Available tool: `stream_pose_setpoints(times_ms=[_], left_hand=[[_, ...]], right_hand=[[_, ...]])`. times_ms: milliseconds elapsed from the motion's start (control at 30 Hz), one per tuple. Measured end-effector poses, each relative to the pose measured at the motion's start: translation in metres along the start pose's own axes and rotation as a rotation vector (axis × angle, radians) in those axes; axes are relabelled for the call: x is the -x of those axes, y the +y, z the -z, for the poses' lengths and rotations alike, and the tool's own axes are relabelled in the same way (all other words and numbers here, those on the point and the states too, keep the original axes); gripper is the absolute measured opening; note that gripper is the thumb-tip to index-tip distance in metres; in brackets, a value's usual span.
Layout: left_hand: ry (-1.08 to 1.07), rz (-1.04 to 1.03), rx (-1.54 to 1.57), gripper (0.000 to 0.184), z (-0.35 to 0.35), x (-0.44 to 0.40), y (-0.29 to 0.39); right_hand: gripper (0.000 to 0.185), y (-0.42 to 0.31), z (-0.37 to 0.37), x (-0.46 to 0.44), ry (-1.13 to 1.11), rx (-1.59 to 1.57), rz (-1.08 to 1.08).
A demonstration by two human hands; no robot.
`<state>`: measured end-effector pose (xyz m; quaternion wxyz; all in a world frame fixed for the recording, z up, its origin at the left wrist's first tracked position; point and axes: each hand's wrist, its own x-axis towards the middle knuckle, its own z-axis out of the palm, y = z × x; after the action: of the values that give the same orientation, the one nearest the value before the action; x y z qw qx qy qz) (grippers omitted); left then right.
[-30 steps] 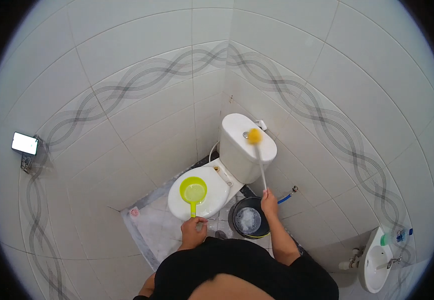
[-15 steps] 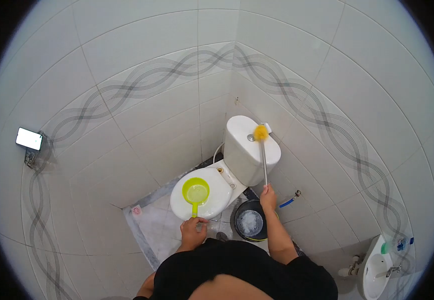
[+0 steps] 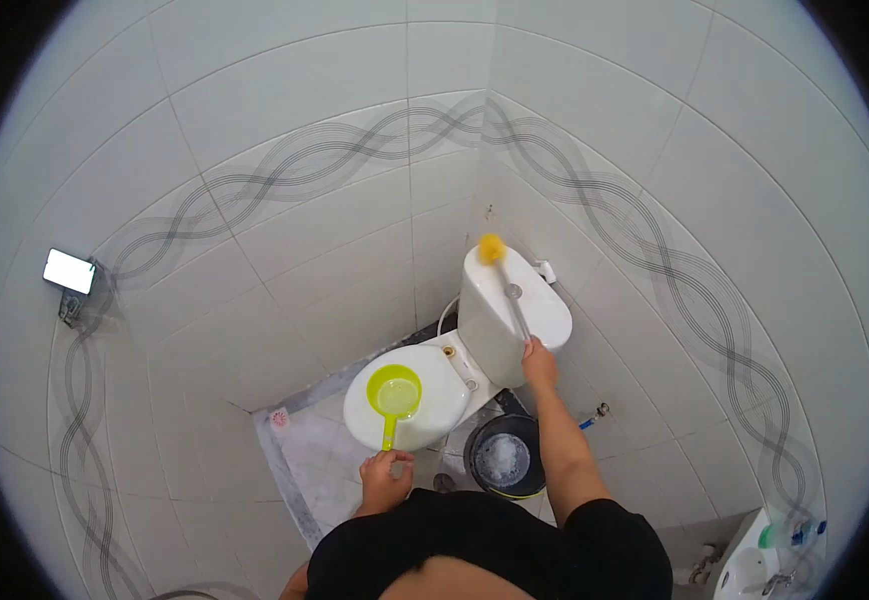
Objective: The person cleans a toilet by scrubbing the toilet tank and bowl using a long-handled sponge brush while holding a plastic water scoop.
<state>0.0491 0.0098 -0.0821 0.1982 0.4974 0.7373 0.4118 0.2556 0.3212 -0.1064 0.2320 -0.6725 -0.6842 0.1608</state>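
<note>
My right hand is closed round the lower end of a long-handled brush. The brush's yellow head lies at the far left edge of the white cistern lid. Lower left, my left hand grips the handle end of a lime-green dipper. The dipper's bowl is over the closed white toilet lid and looks to have liquid in it. Beneath my right forearm stands a black bucket with foamy water inside.
A phone is mounted on the left wall. At the lower right is a white washbasin with bottles beside its tap. A blue hose hangs from a wall tap, right of my forearm. A pink drain cover is on the floor.
My right hand has moved forward, and the brush head has shifted from beside the flush button to the lid's far left edge. My left hand still holds the dipper. The camera view has shifted slightly.
</note>
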Motion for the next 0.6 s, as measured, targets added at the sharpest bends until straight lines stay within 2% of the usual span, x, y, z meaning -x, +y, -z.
stream_pose_setpoints(times_ms=[100, 133, 200, 233, 300, 400, 433, 500, 533, 600], left_hand=[[0.017, 0.034, -0.019, 0.010, -0.009, 0.002, 0.004], [0.020, 0.063, -0.020, 0.009, -0.012, 0.001, 0.007], [0.017, 0.071, 0.012, 0.009, -0.017, -0.002, 0.013], [0.011, 0.076, 0.049, 0.008, -0.019, -0.003, 0.017], [0.027, 0.080, 0.018, 0.008, -0.024, -0.004, 0.024], [0.038, 0.050, -0.056, 0.011, -0.032, -0.008, 0.031], [0.024, 0.060, -0.014, 0.009, -0.037, -0.008, 0.027], [0.004, 0.067, 0.022, 0.008, -0.038, -0.010, 0.024], [-0.005, 0.047, 0.002, 0.009, -0.037, -0.012, 0.027], [-0.024, 0.027, -0.017, 0.010, -0.036, -0.014, 0.026]], right_hand=[[0.034, 0.006, -0.026, -0.022, 0.042, -0.155, -0.063], [0.034, -0.001, -0.014, -0.021, 0.037, -0.158, -0.061], [0.034, -0.011, 0.014, -0.015, -0.169, 0.088, 0.050], [0.034, -0.007, 0.010, -0.020, -0.179, 0.089, 0.054], [0.035, 0.007, 0.002, -0.031, -0.071, -0.049, 0.028], [0.035, 0.010, -0.015, -0.029, -0.045, -0.135, -0.001], [0.035, 0.003, -0.001, -0.024, -0.046, -0.137, -0.008], [0.035, -0.009, 0.030, -0.015, -0.250, 0.093, 0.114], [0.035, -0.003, 0.022, -0.017, -0.251, 0.091, 0.107], [0.035, 0.017, -0.002, -0.017, -0.066, -0.093, 0.083]])
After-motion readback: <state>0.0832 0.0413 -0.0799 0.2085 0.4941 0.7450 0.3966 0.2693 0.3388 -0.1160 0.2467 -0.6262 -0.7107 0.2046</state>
